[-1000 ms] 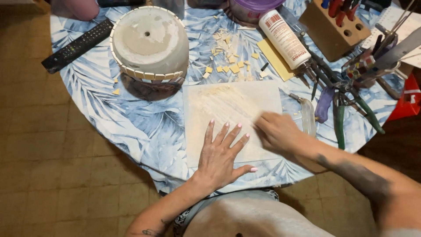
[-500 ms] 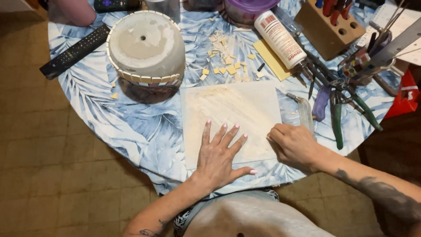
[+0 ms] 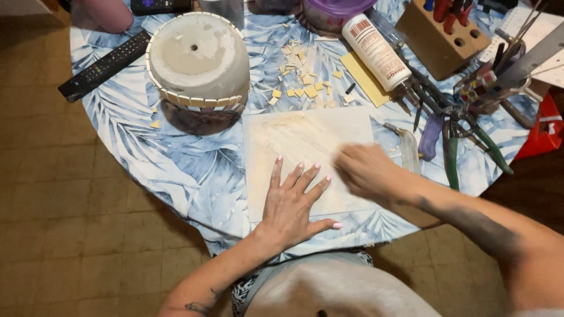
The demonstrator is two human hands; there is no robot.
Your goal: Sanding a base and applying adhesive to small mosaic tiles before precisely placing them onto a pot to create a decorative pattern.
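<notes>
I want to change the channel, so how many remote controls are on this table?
2. One black remote lies at the table's left edge beside the upturned pot; a second remote is at the top edge, partly cropped. Others may be hidden.

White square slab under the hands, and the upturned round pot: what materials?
White square slab: looks like glazed ceramic tile or stone, smooth and rigid, dusted with tan residue; left hand lies flat on it. Upturned round grey pot: likely cast concrete, matte and mottled, drain hole showing, small cream tiles ringing its rim.

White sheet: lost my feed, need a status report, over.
Left hand flat on white sheet. Right hand blurred at its right edge. Upturned pot apart.
</notes>
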